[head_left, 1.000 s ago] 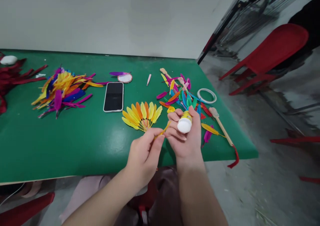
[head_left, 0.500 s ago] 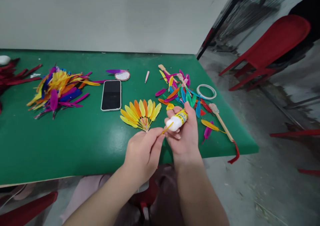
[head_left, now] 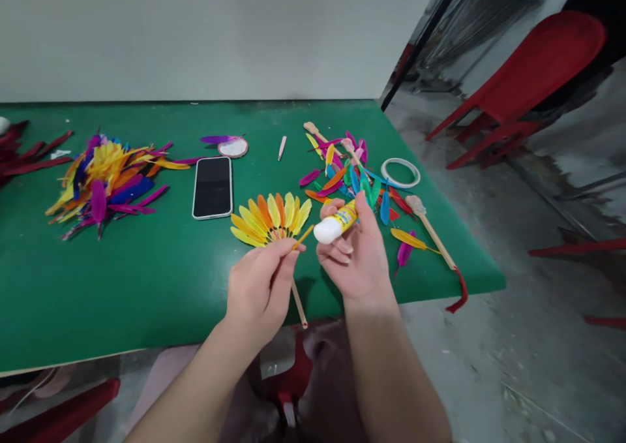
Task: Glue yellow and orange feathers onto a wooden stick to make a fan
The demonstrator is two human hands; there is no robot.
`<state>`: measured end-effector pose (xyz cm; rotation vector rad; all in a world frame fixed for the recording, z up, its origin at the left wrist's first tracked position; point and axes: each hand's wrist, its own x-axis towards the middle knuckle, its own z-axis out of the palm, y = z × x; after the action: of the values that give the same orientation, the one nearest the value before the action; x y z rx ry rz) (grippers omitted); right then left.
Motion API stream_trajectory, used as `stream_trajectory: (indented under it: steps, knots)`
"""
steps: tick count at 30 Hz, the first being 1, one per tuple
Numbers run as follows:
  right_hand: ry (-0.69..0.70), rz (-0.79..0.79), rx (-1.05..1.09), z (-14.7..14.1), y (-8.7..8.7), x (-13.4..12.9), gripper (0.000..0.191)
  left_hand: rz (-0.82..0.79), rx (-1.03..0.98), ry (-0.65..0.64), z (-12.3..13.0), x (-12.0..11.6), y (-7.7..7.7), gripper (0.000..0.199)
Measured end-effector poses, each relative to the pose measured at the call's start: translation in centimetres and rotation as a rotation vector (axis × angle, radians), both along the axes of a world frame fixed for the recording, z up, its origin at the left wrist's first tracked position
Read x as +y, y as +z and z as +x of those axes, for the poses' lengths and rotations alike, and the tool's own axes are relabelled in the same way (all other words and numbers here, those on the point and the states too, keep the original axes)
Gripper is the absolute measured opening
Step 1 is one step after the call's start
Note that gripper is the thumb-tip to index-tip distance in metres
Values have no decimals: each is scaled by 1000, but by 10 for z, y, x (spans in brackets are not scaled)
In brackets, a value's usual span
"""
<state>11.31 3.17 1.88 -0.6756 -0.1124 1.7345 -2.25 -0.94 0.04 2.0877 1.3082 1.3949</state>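
Note:
Between the thumb and fingers of my left hand (head_left: 261, 286) is a slim yellow-orange feather (head_left: 304, 235), seen nearly edge-on. My right hand (head_left: 356, 254) is wrapped round a yellow-labelled glue stick (head_left: 337, 222), its rounded white end facing left. The feather's tip is just short of that white end. Behind my left hand lies a fan (head_left: 272, 216) of yellow and orange feathers. Its wooden handle (head_left: 298, 305) points toward the table's front edge, and my fingers hide the middle of it.
On the green table (head_left: 161, 286) are a phone (head_left: 212, 187), a feather pile (head_left: 115, 179), a white disc (head_left: 233, 147), pink tweezers (head_left: 282, 148), scattered feathers (head_left: 337, 175), a tape ring (head_left: 401, 172) and a tasselled wooden stick (head_left: 435, 237). A red chair (head_left: 542, 81) stands at right.
The feather has come away from the white end of the glue stick. My left hand has moved a little left, and the fan's handle now shows.

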Motion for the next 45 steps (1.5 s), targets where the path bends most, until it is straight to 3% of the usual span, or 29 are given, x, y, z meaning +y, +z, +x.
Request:
stream_trajectory:
  steps: [6, 14, 28, 38, 45]
  knots:
    - [89, 90, 125, 6, 0, -3, 16, -67, -113, 73, -2, 0, -3, 14]
    - [100, -56, 100, -8, -3, 0, 30, 36, -12, 3, 4, -3, -1, 13]
    - [120, -93, 136, -17, -1, -2, 37, 15, -17, -42, 10, -2, 0, 15]
    - [125, -136, 128, -17, -2, -2, 34, 141, 119, 5, 9, -3, -2, 14]
    - [130, -124, 245, -17, -5, -3, 39, 70, 47, 56, 15, -2, -5, 14]
